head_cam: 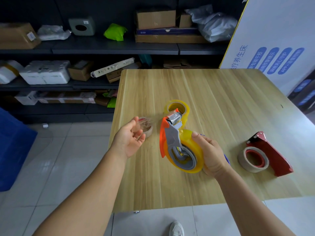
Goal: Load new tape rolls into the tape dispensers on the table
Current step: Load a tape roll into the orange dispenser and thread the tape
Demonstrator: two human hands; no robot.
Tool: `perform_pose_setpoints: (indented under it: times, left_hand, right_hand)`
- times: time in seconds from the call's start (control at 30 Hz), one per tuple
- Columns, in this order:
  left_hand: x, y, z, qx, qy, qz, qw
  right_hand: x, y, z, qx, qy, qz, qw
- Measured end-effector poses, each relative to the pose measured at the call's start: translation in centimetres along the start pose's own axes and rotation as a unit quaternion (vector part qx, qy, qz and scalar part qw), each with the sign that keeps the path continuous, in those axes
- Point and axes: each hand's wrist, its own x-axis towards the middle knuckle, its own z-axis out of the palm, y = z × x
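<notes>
Head view: right hand point(211, 154) grips dispenser point(172, 133) over table point(221, 99).

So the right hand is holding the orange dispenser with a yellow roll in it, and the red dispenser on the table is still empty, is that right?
Not quite. The red dispenser isn't empty: the head view shows a beige roll with a red core seated in it. The rest holds: the right hand holds the orange dispenser with a yellow roll in it.

The wooden table point(213, 99) bears 1 yellow tape roll point(177, 107), 1 near-empty roll point(147, 128) and a red dispenser point(271, 154).
</notes>
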Motion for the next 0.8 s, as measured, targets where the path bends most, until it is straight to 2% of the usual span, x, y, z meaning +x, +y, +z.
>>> perform_pose_setpoints:
  times: [0.2, 0.3, 0.47, 0.7, 0.8]
  left_hand:
    - [-0.5, -0.4, -0.1, -0.079, 0.016, -0.058, 0.995]
    - [-0.8, -0.6, -0.1, -0.091, 0.038, -0.062, 0.993]
    - [-2.0, -2.0, 0.8, -0.033, 0.047, 0.042, 0.997]
    - [-3.5, -2.9, -0.5, 0.101, -0.056, 0.128, 0.985]
    - [-3.9, -3.1, -1.0, 0.118, -0.087, 0.134, 0.980]
  right_hand:
    - [-0.4, -1.3, 0.9, -0.014, 0.013, -0.010, 1.000]
    - [-0.6, -1.6, 1.5, -0.022, 0.039, 0.003, 0.999]
    - [-1.0, -2.0, 2.0, -0.026, 0.067, 0.035, 0.997]
    - [-1.1, -3.7, 2.4, -0.023, 0.077, 0.029, 0.996]
    - [-1.3, -4.1, 2.8, -0.025, 0.080, 0.025, 0.996]
